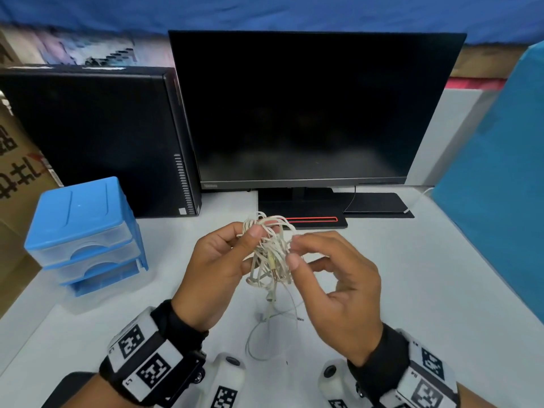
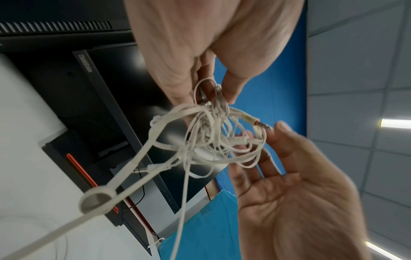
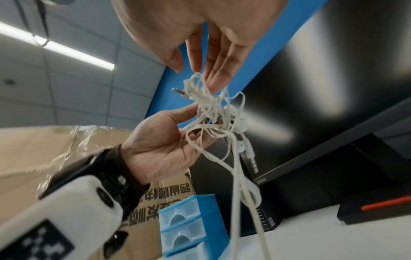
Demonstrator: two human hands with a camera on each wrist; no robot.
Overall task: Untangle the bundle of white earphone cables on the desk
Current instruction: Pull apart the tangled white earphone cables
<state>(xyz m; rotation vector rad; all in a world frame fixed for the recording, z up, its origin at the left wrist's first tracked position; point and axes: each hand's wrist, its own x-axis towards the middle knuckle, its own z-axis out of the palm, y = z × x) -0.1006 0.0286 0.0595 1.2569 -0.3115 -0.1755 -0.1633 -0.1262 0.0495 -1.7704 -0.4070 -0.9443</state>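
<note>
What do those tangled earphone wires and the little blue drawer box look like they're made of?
The earphone cables look like soft rubbery plastic, matte off-white: they bend into loose loops. The plug tip looks like bare metal, grey and shiny. The drawer box seems hard plastic: opaque blue frame, frosted see-through drawer fronts. All judged by look alone.

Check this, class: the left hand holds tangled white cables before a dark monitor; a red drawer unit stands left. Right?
Wrong colour: the head view shows a blue drawer unit. The left hand does hold tangled white cables before the dark monitor.
</note>
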